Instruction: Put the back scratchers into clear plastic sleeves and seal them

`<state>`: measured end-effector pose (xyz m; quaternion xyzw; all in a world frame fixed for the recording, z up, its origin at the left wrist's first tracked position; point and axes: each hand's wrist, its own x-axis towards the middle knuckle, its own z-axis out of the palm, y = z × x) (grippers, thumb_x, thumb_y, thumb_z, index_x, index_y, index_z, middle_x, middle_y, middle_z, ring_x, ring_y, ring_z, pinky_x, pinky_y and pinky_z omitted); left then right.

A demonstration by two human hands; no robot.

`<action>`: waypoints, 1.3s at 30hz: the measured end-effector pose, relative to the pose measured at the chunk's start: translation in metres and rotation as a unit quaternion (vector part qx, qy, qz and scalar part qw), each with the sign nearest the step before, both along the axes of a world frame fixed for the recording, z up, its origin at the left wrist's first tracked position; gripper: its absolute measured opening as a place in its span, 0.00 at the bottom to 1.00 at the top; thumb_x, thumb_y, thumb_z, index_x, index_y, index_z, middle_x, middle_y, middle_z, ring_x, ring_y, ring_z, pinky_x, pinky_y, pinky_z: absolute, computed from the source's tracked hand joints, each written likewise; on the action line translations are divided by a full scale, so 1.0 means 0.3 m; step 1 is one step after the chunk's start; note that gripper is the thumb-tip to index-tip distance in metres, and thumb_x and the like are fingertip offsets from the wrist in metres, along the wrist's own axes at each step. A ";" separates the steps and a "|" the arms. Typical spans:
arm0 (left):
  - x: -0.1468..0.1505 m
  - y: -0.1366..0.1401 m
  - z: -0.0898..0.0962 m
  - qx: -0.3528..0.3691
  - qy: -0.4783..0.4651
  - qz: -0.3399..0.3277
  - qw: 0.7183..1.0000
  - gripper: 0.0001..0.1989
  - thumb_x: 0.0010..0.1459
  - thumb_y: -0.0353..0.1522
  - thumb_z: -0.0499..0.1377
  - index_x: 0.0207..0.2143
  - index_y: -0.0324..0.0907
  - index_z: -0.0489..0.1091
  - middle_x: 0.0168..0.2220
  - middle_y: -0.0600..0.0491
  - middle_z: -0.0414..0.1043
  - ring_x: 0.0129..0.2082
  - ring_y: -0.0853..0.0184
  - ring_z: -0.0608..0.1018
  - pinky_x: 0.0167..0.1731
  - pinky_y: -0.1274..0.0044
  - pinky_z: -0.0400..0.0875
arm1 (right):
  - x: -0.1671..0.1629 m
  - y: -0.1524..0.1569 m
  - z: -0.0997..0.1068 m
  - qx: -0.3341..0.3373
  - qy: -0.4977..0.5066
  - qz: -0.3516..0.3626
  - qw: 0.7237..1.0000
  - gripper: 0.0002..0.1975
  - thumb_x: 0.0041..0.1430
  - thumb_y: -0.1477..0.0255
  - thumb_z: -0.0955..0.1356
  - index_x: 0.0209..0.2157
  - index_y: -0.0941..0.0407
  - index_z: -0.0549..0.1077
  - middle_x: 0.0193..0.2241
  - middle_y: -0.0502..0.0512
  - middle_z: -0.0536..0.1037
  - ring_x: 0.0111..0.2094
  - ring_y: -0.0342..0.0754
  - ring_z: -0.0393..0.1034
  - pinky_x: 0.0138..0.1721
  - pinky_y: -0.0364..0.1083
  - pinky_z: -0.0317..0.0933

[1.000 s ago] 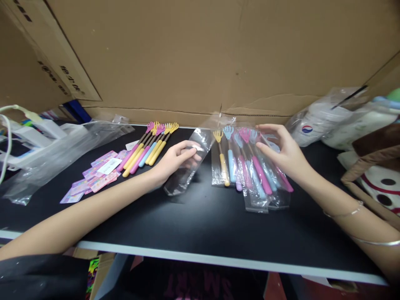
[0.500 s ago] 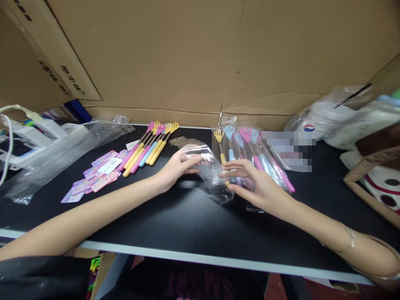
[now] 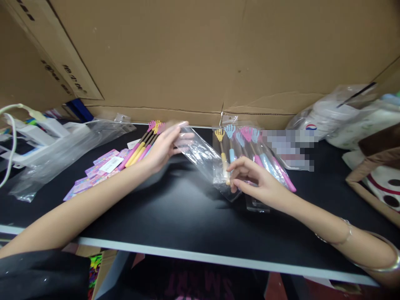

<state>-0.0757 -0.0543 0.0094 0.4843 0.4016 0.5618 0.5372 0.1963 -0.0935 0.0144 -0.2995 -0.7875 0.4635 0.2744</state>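
Observation:
A long clear plastic bag (image 3: 200, 156) stretches slantwise between my two hands. My left hand (image 3: 164, 148), slightly blurred, has the bag's upper end at its fingers, some of which show through the film. My right hand (image 3: 254, 179) is curled, with thumb and fingertips pinched at the bag's lower end. Beside and behind my right hand lie several bagged back scratchers (image 3: 246, 135) with yellow, blue and pink claw heads. Partly hidden behind my left hand is a bunch of unbagged back scratchers (image 3: 137, 152) with pink and yellow handles.
Printed cards (image 3: 90, 171) with a white label lie at the left, near a pile of clear bags (image 3: 65, 154) and a white power strip (image 3: 40, 141). A bagged cup (image 3: 325, 114) and a plush-like bag (image 3: 381, 175) stand at the right. Cardboard (image 3: 187, 54) walls the back.
My left hand has moved up and left, drawing the crumpled clear bag out long and covering more of the unbagged scratchers. My right hand has moved slightly right, its fingers more curled.

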 end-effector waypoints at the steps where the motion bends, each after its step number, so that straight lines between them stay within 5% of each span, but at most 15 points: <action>1: -0.018 0.018 0.004 0.005 0.001 0.023 1.000 0.19 0.62 0.41 0.57 0.53 0.44 0.67 0.41 0.50 0.78 0.36 0.69 0.79 0.35 0.79 0.75 | 0.002 0.001 0.001 0.000 -0.001 0.003 1.000 0.09 0.61 0.77 0.63 0.43 0.54 0.63 0.28 0.48 0.72 0.30 0.43 0.73 0.35 0.44 0.66; 10: -0.105 0.092 0.015 0.018 0.017 0.097 0.995 0.15 0.61 0.38 0.58 0.49 0.43 0.69 0.37 0.52 0.76 0.32 0.73 0.77 0.33 0.81 0.75 | 0.005 0.011 0.015 0.012 -0.003 -0.016 1.000 0.03 0.62 0.72 0.64 0.38 0.54 0.66 0.27 0.49 0.73 0.27 0.42 0.72 0.32 0.45 0.67; 15: -0.151 0.120 0.002 0.011 0.042 0.106 0.993 0.15 0.57 0.35 0.62 0.47 0.42 0.70 0.35 0.53 0.75 0.30 0.74 0.77 0.31 0.82 0.75 | 0.033 0.058 0.038 0.005 0.029 -0.084 0.996 0.08 0.59 0.66 0.68 0.38 0.54 0.67 0.28 0.50 0.74 0.27 0.44 0.72 0.25 0.44 0.66; 23: -0.167 0.124 -0.003 0.002 0.093 0.064 0.994 0.23 0.54 0.32 0.64 0.52 0.41 0.65 0.38 0.51 0.75 0.28 0.75 0.76 0.29 0.82 0.75 | 0.106 0.162 0.049 -0.010 0.094 -0.203 0.975 0.13 0.51 0.64 0.73 0.35 0.53 0.70 0.28 0.50 0.75 0.26 0.43 0.70 0.29 0.45 0.66; 33: -0.160 0.114 0.007 0.029 0.122 0.042 0.991 0.26 0.52 0.32 0.65 0.53 0.43 0.65 0.41 0.50 0.74 0.30 0.74 0.76 0.32 0.81 0.76 | 0.138 0.200 0.032 -0.045 0.094 -0.229 0.968 0.16 0.48 0.63 0.75 0.35 0.52 0.69 0.30 0.52 0.77 0.28 0.45 0.72 0.35 0.48 0.68; 39: -0.219 0.160 -0.022 0.066 0.113 0.123 0.984 0.24 0.51 0.37 0.66 0.50 0.44 0.67 0.42 0.50 0.72 0.38 0.68 0.77 0.33 0.79 0.74 | 0.130 0.204 0.020 -0.047 0.093 -0.226 0.969 0.18 0.48 0.61 0.74 0.37 0.52 0.68 0.30 0.52 0.77 0.26 0.44 0.70 0.31 0.48 0.66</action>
